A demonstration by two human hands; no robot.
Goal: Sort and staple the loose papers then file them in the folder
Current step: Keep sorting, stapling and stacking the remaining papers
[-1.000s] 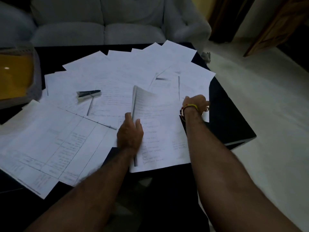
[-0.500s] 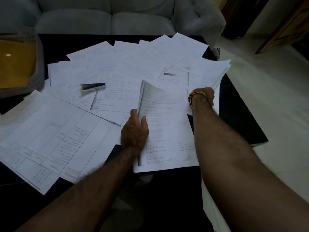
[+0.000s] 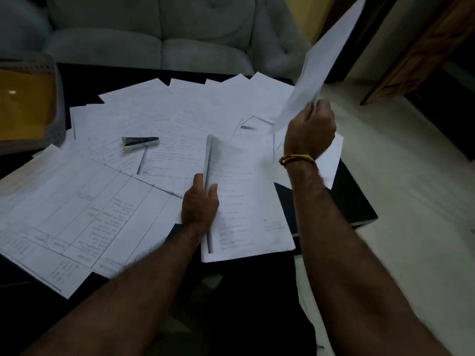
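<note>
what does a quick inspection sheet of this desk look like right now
surface: dark table, mostly covered by sheets
job's things: loose papers fanned out; stapler lying on them; sorted stack near the front edge
clutter: yellow item in a grey tray, far left
hands: left hand grips the stack's edge; right hand holds one sheet in the air
cables: nothing seen
surroundings: grey sofa, pale floor
</note>
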